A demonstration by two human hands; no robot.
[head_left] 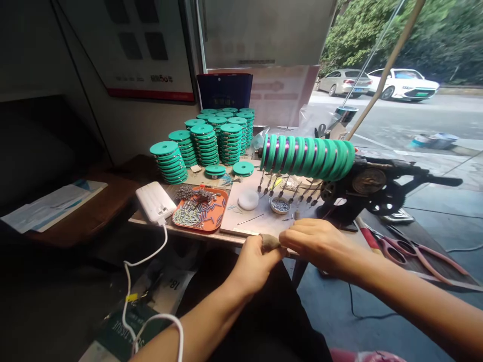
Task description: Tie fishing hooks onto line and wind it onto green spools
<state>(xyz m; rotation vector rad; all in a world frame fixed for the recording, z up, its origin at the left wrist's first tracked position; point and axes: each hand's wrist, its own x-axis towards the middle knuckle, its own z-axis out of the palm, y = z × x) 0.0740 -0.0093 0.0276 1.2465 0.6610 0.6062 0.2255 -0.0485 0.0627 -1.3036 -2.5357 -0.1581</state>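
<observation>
Just past the front edge of the work board, my left hand (pixel 258 264) and my right hand (pixel 317 246) meet with their fingers pinched. Whatever lies between the fingertips is too small or hidden to make out. A brownish cover (pixel 270 243) wraps a finger of my left hand. Beyond them, a row of green spools (pixel 307 156) wound with dark purple line sits on a black hand-cranked winder (pixel 370 181). Small dark metal pieces (pixel 271 191) hang from the spools over the pale board (pixel 236 216). Close to my right hand is a small bowl (pixel 279 205) of grey beads.
Left of the board lie an orange tray (pixel 217 223) of small metal parts and a white power bank (pixel 154 201) with its cable. Stacked green spools (pixel 204 146) stand behind. Scissors (pixel 396 249) and pliers (pixel 433 256) lie at the right. A white disc (pixel 248 200) rests on the board.
</observation>
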